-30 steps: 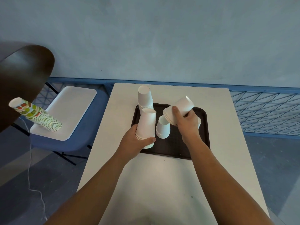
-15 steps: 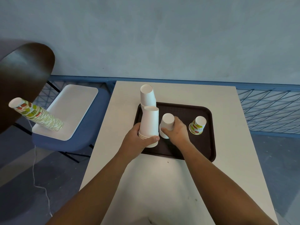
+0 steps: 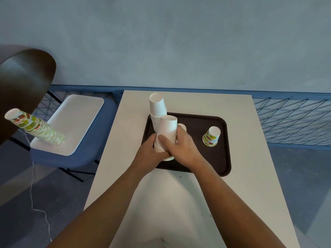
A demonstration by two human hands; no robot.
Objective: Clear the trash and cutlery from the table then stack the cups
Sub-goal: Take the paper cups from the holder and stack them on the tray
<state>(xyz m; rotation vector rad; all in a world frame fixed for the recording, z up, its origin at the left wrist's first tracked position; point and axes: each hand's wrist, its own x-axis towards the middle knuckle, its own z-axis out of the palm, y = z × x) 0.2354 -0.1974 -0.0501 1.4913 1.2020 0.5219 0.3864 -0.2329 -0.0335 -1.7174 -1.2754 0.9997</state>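
A dark brown tray (image 3: 222, 158) lies on the white table (image 3: 250, 176). Both hands grip a short stack of upside-down white cups (image 3: 167, 129) at the tray's near left. My left hand (image 3: 148, 151) wraps its base from the left. My right hand (image 3: 180, 147) closes on it from the right, thumb across its front. A small white cup (image 3: 181, 127) peeks out just behind my right hand; whether the fingers hold it is hidden. A taller white cup stack (image 3: 157, 108) stands behind. One printed cup (image 3: 211, 136) sits upside down on the tray's right.
To the left, a blue chair (image 3: 86, 154) carries a white tray (image 3: 75, 122) with a long stack of printed cups (image 3: 35, 127). A dark round tabletop (image 3: 23, 86) juts in at far left. Blue mesh fencing (image 3: 290, 120) runs behind, and a cable (image 3: 32, 194) lies on the floor.
My right hand set its earlier cups down on the tray, took the small white cup, then moved left against the stack in my left hand. The printed cup came into view.
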